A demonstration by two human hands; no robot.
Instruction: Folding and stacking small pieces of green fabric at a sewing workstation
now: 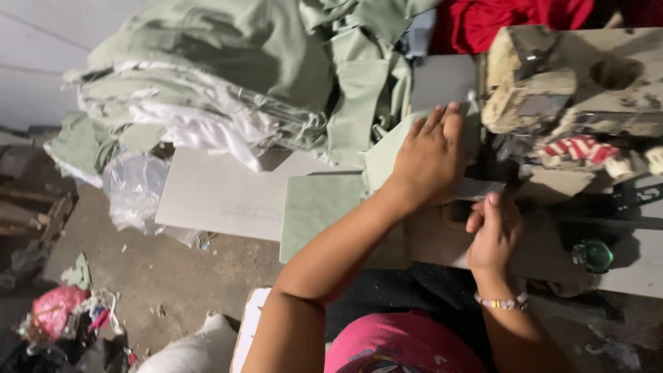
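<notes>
My left hand (429, 157) lies flat, fingers together, pressing a pale green fabric piece (324, 207) on the grey table (221, 193) just left of the worn sewing machine (573, 83). My right hand (493, 231), with a beaded bracelet on its wrist, pinches the near edge of the same fabric close to the machine's needle area, which is dark and hard to make out. The cloth runs from under my left palm toward the table's front edge.
A tall heap of green and white cut fabric (228, 76) fills the table's left half. Red cloth (511, 21) lies behind the machine. A clear plastic bag (135, 190) hangs off the table's left edge. Scraps and rubbish (65, 314) litter the floor.
</notes>
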